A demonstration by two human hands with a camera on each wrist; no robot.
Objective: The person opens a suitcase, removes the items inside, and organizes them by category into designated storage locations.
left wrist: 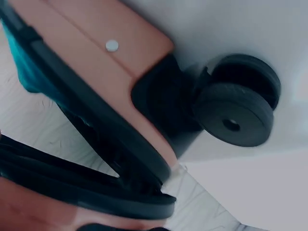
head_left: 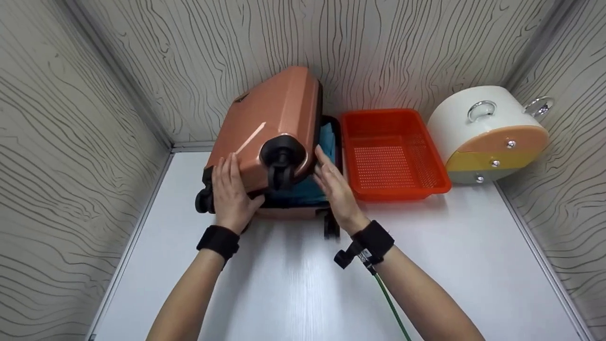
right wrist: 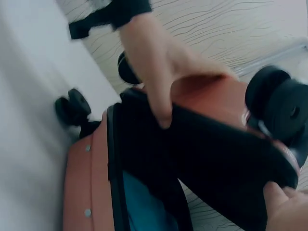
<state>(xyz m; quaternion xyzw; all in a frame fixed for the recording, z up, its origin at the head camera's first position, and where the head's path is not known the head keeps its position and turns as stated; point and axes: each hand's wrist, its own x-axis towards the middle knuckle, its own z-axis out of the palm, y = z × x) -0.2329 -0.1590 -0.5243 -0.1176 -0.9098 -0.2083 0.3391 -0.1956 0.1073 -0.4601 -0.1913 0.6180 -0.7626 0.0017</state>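
Observation:
A rose-gold suitcase stands with its lid (head_left: pixel 270 113) raised partway over the base (head_left: pixel 289 214). Teal cloth (head_left: pixel 303 192) shows in the gap between the halves, and also inside the base in the right wrist view. My left hand (head_left: pixel 230 196) grips the lid's near left edge, fingers spread on the outer shell; its thumb lies over the dark rim in the right wrist view. Along the lid's right edge, the extended fingers of my right hand (head_left: pixel 337 189) touch the rim. A black wheel (head_left: pixel 282 161) sticks out from the lid between the hands.
Right of the suitcase sits a red plastic basket (head_left: pixel 396 195) with a perforated bottom. Beyond it is a white rounded box (head_left: pixel 454 111) with coloured drawers and metal handles. Patterned panels (head_left: pixel 402 47) enclose the white table (head_left: pixel 293 293). A green cable (head_left: pixel 392 305) trails from the right wrist.

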